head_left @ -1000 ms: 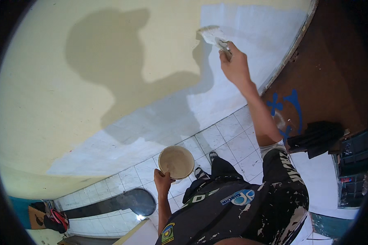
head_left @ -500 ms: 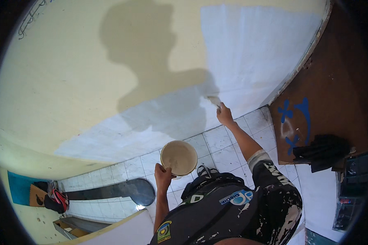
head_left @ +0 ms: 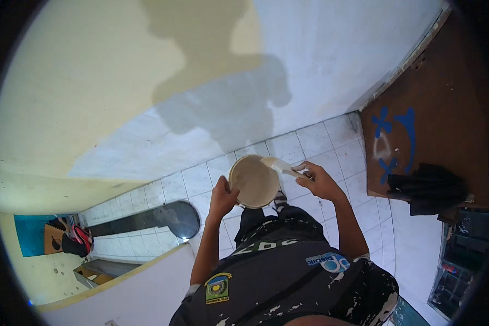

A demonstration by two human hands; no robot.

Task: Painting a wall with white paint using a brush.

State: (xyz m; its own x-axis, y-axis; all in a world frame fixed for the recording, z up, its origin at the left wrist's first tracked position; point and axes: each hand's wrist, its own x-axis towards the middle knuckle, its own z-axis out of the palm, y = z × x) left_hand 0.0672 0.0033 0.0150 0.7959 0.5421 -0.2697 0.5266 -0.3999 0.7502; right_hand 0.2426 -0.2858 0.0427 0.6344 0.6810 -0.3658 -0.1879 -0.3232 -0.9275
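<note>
Paint bucket [head_left: 254, 182], round and cream-coloured inside, sits in front of my waist above the white floor tiles [head_left: 315, 142], and my left hand [head_left: 223, 196] has its grip clamped on the near left part of the rim, fingers curled over the edge. My right hand [head_left: 318, 181] is just to the right of the bucket, its grip closed around the handle of a paintbrush [head_left: 280, 167] whose pale, paint-loaded bristles rest on the right side of the rim and point into the opening. The bucket tilts a little toward me, so I see its inner wall coated in cream paint. Ahead of me stands the wall [head_left: 119, 92]: cream yellow on its left and upper part, whitish on the lower band and the right, with my shadow falling across both. To the right a brown door panel [head_left: 445, 92] carries blue sprayed marks [head_left: 396, 136], and a dark folded cloth [head_left: 426, 187] lies at its foot. My dark shirt [head_left: 288, 282] is speckled with white paint.
</note>
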